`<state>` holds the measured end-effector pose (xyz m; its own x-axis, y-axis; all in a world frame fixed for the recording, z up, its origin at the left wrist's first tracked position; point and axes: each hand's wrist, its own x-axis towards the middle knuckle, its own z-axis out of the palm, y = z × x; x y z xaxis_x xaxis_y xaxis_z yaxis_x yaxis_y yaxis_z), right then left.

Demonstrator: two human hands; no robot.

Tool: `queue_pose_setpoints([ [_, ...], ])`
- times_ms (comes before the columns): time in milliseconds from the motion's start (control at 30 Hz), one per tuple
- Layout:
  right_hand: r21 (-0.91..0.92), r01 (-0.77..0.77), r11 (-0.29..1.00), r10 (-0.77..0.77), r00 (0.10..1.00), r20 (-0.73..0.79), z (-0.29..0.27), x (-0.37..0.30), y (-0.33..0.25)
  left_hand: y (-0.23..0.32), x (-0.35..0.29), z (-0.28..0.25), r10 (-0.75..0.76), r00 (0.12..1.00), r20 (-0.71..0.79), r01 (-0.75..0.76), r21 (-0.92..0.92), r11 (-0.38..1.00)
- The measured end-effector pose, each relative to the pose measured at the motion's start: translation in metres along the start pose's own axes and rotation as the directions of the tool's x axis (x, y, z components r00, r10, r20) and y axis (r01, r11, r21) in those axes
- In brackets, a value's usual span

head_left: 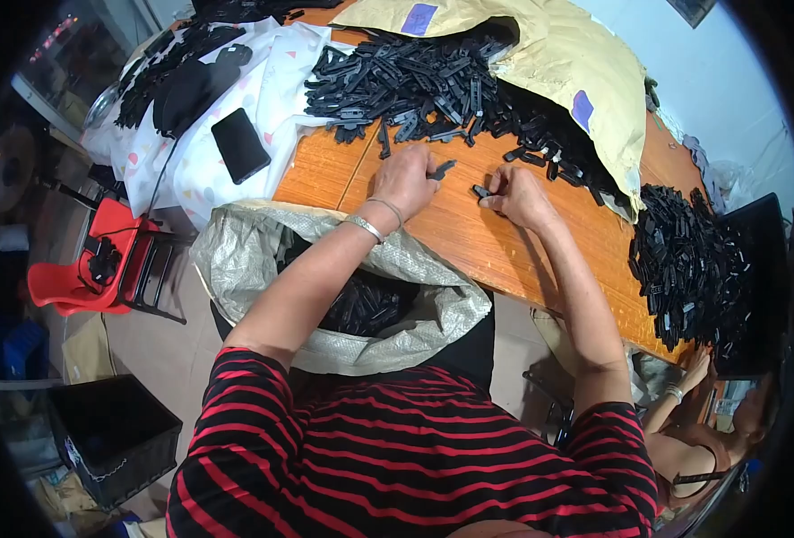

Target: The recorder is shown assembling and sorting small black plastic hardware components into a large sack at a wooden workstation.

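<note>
Pinching a small black plastic clip (pixel 443 168) in its grip, the left hand (pixel 406 179) rests on the orange wooden desk (pixel 469 238); the right hand (pixel 518 195) pinches a smaller black plastic piece (pixel 480 191) just beside it. Beyond them lies a heap of black plastic parts (pixel 424 85) spilling from a yellow paper sack (pixel 558 63); a grey woven bag (pixel 415 305) sits below.

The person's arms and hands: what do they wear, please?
Both forearms are bare. Short sleeves with red and black stripes cover the upper arms. The left hand has a silver metal bracelet and a thin band at the wrist. The right hand wears nothing.
</note>
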<state>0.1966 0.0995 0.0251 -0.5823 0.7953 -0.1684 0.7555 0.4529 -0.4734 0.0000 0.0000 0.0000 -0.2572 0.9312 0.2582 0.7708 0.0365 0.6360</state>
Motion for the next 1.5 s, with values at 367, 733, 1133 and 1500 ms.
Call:
queue_pose_setpoints([
  [367,0.854,0.101,0.51,0.018,0.992,-0.128,0.037,-0.014,-0.035,0.0,-0.007,0.008,-0.093,0.972,0.218,0.206,-0.582,0.787],
  [733,0.858,0.251,0.449,-0.039,0.965,-0.261,0.037,-0.033,-0.049,0.001,-0.02,-0.02,-0.011,0.918,0.396,0.358,-0.819,0.448],
  [1133,0.867,0.215,0.448,0.001,0.97,-0.241,0.027,-0.043,-0.058,0.013,-0.021,-0.018,-0.037,0.959,0.282,0.274,-0.88,0.388],
  [1500,0.462,0.379,0.802,-0.149,0.876,-0.459,0.03,-0.043,-0.057,0.017,-0.023,-0.011,-0.05,0.994,0.098,0.108,-0.795,0.597],
])
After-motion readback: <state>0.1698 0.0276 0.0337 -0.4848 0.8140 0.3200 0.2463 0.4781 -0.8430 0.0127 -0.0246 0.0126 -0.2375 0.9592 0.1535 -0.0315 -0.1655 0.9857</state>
